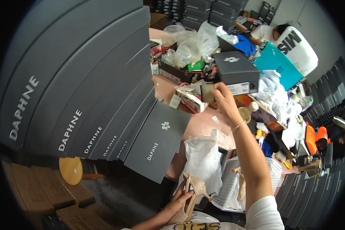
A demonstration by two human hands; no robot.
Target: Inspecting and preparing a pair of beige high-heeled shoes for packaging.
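Note:
A beige high-heeled shoe (197,185) is in my left hand (178,200), close to my body, its heel pointing right. The fingers are closed around its side. My right hand (223,96) reaches far over the table and pinches a small tan, flat-sided block (208,93), whose exact kind I cannot make out. Below my right forearm, another beige heeled shoe (240,184) lies on white ribbed packing in an open box (227,180), partly hidden by the arm. White tissue paper (201,157) spreads beside it.
Stacked dark grey shoe boxes (84,76) tower at the left. A dark shoe box (237,71) stands beyond my right hand, near clear plastic bags (195,42) and crumpled white paper (272,90). An orange-handled tool (316,138) lies at the right. Another person (265,34) leans at the back.

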